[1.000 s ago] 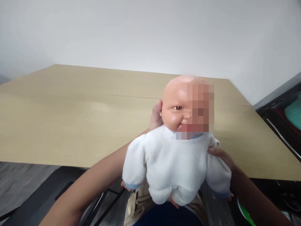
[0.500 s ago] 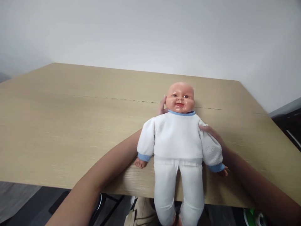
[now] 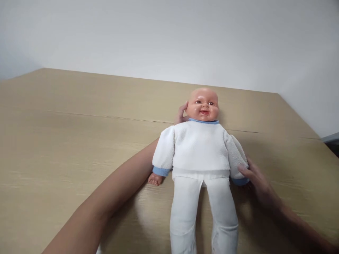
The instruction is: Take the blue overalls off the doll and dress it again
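A baby doll [image 3: 200, 148] in a white fleece top and white trousers lies face up on the wooden table [image 3: 74, 134], head toward the far edge. My left hand [image 3: 181, 113] is tucked behind the doll's head and neck, so only curled fingertips show beside its ear. My left forearm runs along the doll's side. My right hand [image 3: 256, 183] rests at the blue cuff of the doll's sleeve, thumb on the fleece, fingers closed round the arm's end.
A plain white wall [image 3: 169, 35] stands behind the table's far edge. A seam [image 3: 79, 114] crosses the tabletop from left to right. At the far right, past the table's corner, a dark strip [image 3: 334, 145] shows.
The doll was held upright above the table's near edge. It now lies flat on its back on the tabletop, and my right hand has slid from its shoulder down to the sleeve cuff.
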Demonstrator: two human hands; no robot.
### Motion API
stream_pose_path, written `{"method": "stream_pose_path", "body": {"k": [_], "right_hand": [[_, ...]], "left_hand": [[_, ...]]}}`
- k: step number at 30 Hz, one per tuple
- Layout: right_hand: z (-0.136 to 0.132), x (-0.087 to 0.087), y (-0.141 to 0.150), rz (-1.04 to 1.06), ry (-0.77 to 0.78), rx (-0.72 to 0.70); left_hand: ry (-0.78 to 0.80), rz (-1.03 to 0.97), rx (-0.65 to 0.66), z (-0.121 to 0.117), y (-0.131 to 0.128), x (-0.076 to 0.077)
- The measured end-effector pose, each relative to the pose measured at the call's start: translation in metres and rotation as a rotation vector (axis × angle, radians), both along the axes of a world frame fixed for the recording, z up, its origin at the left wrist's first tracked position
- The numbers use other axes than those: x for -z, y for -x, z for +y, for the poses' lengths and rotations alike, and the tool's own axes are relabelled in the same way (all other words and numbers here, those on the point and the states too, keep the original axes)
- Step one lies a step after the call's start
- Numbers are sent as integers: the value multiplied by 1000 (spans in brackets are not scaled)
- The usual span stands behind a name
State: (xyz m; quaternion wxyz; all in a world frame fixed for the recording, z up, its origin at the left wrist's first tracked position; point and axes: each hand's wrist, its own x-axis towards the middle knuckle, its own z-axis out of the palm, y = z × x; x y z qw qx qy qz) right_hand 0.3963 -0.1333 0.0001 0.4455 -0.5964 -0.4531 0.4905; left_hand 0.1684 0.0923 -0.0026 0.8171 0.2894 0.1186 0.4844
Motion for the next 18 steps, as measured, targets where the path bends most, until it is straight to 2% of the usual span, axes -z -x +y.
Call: {"method": "stream_pose_path", "body": {"k": [3,6,9,14,18], "right_hand": [[-4,11,-2,-250,-68,42],[-10,17,-1,-405,-126,20],[-14,21,-1,-477,-159,-1],[-15,23,-3,-527,-167,-21],[-16,24,-5,-547,-163,-22]], "left_hand": [[10,70,32,15,8,2],[26,177,36,24,20,3],[39,270,64,35,34,5],[23,341,232,58,48,14],[7,328,206,72,44,28]]}}
